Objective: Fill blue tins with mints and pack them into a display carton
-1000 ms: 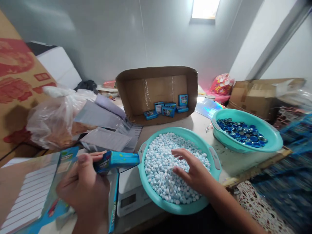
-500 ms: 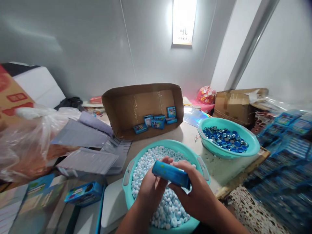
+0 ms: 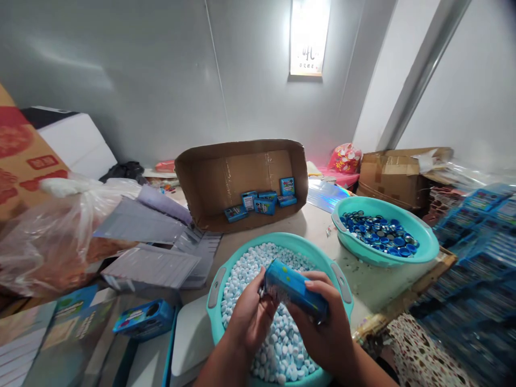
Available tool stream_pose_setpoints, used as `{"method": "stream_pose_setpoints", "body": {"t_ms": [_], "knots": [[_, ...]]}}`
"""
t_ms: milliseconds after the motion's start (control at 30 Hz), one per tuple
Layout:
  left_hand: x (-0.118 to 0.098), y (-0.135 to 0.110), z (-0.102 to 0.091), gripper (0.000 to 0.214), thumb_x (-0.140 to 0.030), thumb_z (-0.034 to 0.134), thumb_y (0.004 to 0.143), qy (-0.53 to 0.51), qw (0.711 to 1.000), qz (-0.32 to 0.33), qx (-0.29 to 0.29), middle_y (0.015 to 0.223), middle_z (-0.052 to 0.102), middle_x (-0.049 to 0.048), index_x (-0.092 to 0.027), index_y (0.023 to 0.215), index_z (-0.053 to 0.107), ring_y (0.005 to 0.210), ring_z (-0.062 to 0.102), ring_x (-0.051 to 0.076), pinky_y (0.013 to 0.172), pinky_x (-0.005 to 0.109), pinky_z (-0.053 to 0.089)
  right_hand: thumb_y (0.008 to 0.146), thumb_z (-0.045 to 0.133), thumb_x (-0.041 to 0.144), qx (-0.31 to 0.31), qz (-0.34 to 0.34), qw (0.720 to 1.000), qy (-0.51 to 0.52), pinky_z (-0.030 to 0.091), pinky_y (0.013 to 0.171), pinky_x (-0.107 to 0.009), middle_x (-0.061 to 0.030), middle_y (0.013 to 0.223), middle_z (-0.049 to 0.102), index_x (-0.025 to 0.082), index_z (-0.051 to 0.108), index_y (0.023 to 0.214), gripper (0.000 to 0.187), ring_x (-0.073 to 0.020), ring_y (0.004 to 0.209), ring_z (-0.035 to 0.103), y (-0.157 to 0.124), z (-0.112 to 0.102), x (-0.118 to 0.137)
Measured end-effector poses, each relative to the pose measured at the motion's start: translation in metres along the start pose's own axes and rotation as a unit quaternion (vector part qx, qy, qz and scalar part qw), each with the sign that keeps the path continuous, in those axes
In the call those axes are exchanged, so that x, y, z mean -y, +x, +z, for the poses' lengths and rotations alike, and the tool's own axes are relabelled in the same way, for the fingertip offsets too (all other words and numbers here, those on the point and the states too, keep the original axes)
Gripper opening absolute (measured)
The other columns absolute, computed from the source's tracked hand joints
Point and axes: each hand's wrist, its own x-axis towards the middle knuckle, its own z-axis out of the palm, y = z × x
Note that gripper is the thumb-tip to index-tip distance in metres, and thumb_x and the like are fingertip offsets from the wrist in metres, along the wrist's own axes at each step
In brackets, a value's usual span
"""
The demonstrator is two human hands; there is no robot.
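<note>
Lower centre, I read a box-handling step: right hand (image 3: pixel 324 325) gripping the blue printed rectangular box (image 3: pixel 296 286) above small white pellets (image 3: pixel 278 349), left hand (image 3: pixel 250 312) cupped at the box's end, hold unclear; next move wants controlled tilt.

wall (image 3: pixel 153 91): grey, shiny | wall sign (image 3: pixel 309 35): glaring white, high | tabletop (image 3: pixel 368 287): pale | floor (image 3: pixel 417 341): speckled, lower right
</note>
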Motion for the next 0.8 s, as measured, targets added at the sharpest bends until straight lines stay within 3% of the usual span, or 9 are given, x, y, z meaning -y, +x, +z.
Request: {"method": "stream_pose_setpoints", "body": {"t_ms": [100,267,367,567,800], "knots": [[-0.013,0.002,0.005,0.041,-0.059,0.060,0.088,-0.126,0.985,-0.119,0.008,0.091,0.075,0.0092,-0.020,0.098,0.070,0.097,0.073,0.027,0.080,0.039,0.064,0.089,0.063,0.017,-0.031,0.030,0.999,-0.012,0.056,0.085,-0.039,-0.0099,0.114,0.060,0.029,0.048,0.118,0.035,-0.0239,0.106,0.062,-0.001,0.000,-0.002],[-0.032,0.003,0.014,0.027,-0.040,0.060,0.094,-0.263,0.924,-0.258,-0.104,0.091,0.076,0.0087,-0.015,0.102,0.067,0.099,0.072,0.023,0.082,0.027,0.062,0.087,0.066,0.013,0.003,0.004,1.000,0.010,0.055,0.088,-0.036,-0.0084,0.114,0.059,0.027,0.050,0.120,0.039,-0.0218,0.106,0.061,-0.002,-0.003,-0.006],[-0.035,0.006,0.017,0.024,-0.030,0.054,0.098,-0.331,0.881,-0.303,-0.146,0.099,0.076,0.0093,-0.013,0.111,0.065,0.098,0.073,0.020,0.082,0.026,0.061,0.086,0.066,0.011,0.025,0.008,0.999,0.020,0.054,0.090,-0.035,-0.0082,0.115,0.059,0.027,0.050,0.121,0.042,-0.0212,0.108,0.060,-0.003,-0.004,-0.007],[-0.031,0.007,0.015,0.029,-0.030,0.047,0.101,-0.379,0.866,-0.287,-0.153,0.114,0.073,0.0122,-0.013,0.112,0.067,0.111,0.068,0.021,0.093,0.028,0.058,0.085,0.067,0.012,0.044,0.050,0.997,0.044,0.053,0.088,-0.033,-0.0059,0.115,0.059,0.028,0.050,0.114,0.037,-0.0190,0.106,0.062,-0.002,-0.004,-0.008],[-0.024,0.005,0.012,0.027,-0.028,0.052,0.098,-0.322,0.908,-0.205,-0.173,0.127,0.069,0.0120,-0.014,0.111,0.071,0.123,0.062,0.022,0.109,0.033,0.048,0.073,0.072,0.006,0.100,0.084,0.989,0.067,0.051,0.080,-0.027,0.0021,0.102,0.063,0.026,0.044,0.091,0.038,-0.0149,0.092,0.063,0.004,-0.004,-0.011]]}}
